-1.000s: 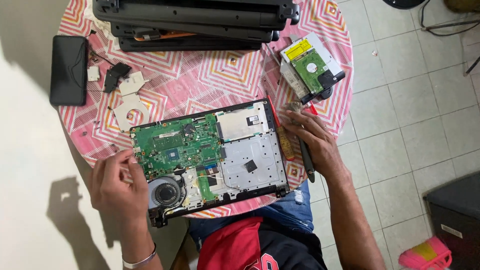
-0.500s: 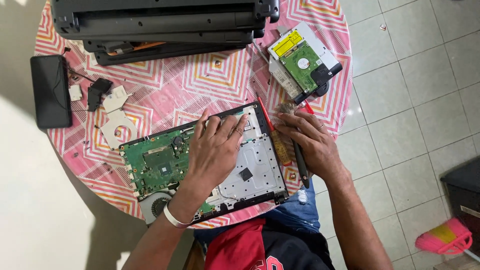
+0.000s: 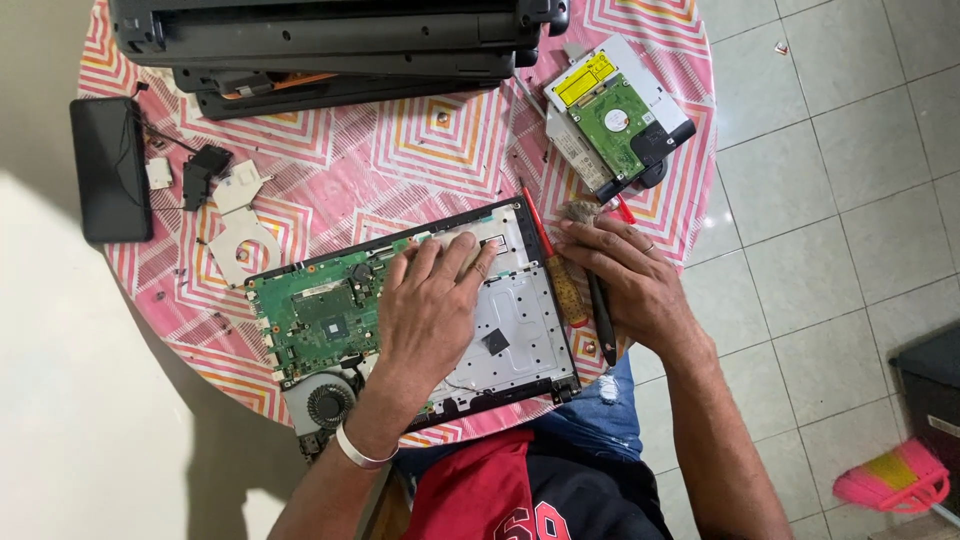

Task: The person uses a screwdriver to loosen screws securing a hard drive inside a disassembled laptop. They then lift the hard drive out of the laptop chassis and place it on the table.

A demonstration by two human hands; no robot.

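Two hands rest on an opened laptop (image 3: 520, 340) on a round table (image 3: 440, 130).

The laptop lies in the lower middle of the frame, its green board (image 3: 315, 315) and fan (image 3: 328, 403) bared at the left. The left hand (image 3: 435, 305) lies flat and open on the laptop's middle, fingers spread, holding nothing. The right hand (image 3: 625, 280) rests at the laptop's right edge, fingers loosely curled over a dark tool (image 3: 603, 325); whether it grips the tool cannot be told. A screwdriver (image 3: 552, 265) lies just beside it. A hard drive (image 3: 620, 120) sits at upper right, a phone (image 3: 110, 170) at upper left.
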